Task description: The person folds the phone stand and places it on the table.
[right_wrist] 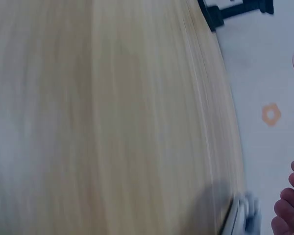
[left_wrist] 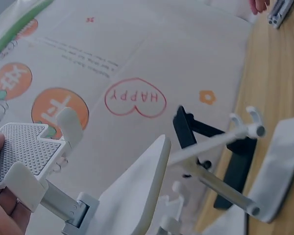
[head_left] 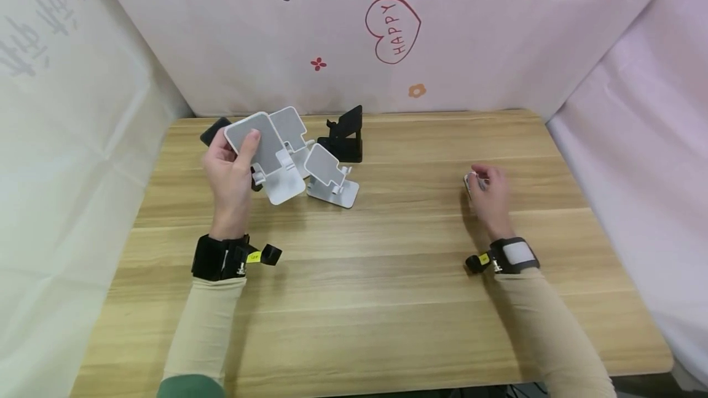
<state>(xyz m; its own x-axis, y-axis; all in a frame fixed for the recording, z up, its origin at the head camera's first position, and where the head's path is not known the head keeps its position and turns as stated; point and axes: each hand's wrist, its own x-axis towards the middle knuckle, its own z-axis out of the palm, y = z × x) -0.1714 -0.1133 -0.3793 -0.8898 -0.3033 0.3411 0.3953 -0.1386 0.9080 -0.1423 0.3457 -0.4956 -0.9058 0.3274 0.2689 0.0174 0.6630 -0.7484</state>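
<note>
My left hand [head_left: 228,180] grips a white phone stand [head_left: 284,186], the thumb on its grey pad and the fingers behind it. In the left wrist view the ridged pad, hooks and hinged arm of this phone stand [left_wrist: 27,147] show up close. At the right of the table my right hand [head_left: 491,192] is bent over a small folded stand [head_left: 467,184]. In the right wrist view, a gap separates the fingers [right_wrist: 288,208] from the blurred folded stand [right_wrist: 241,218]; the thumb is out of that view.
Two more white phone stands [head_left: 326,167] stand right of my left hand, one partly hidden. A black stand [head_left: 347,140] stands near the back edge. Part of another black thing [head_left: 214,132] shows behind my left hand. Printed cloth [head_left: 470,35] hangs behind the wooden table [head_left: 387,275].
</note>
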